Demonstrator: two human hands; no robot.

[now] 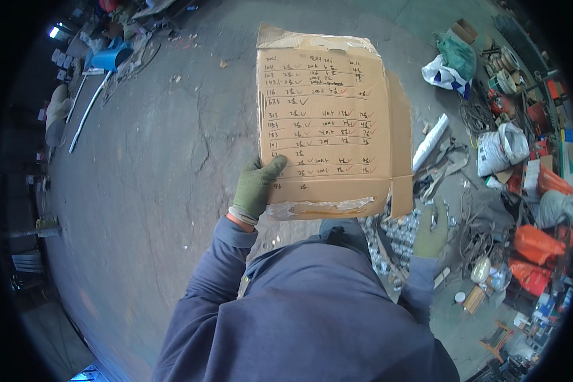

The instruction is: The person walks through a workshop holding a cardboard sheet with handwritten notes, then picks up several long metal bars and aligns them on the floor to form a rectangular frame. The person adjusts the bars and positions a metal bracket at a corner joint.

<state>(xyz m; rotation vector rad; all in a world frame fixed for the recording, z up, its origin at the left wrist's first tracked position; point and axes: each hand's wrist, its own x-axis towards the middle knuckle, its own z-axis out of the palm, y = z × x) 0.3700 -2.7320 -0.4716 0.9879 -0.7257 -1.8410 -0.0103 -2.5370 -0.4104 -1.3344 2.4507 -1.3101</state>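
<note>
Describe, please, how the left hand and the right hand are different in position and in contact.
The left hand grips the lower left edge of the cardboard sheet, thumb across its front; the right hand is apart from the sheet. The left hand appears left of the sheet's lower part, the right hand below and to its right. Whether the right hand holds something is unclear. Both are gloved in green.

Brown all over the cardboard (328, 134), with rows of black writing (291, 92) and red ticks (344, 91). Green on the left glove (253, 189), with a white cuff (243, 215), and green on the right glove (429, 234). Blue-grey on the sweater (318, 309), bright orange on the bags (533, 245), grey on the floor (172, 121).
</note>
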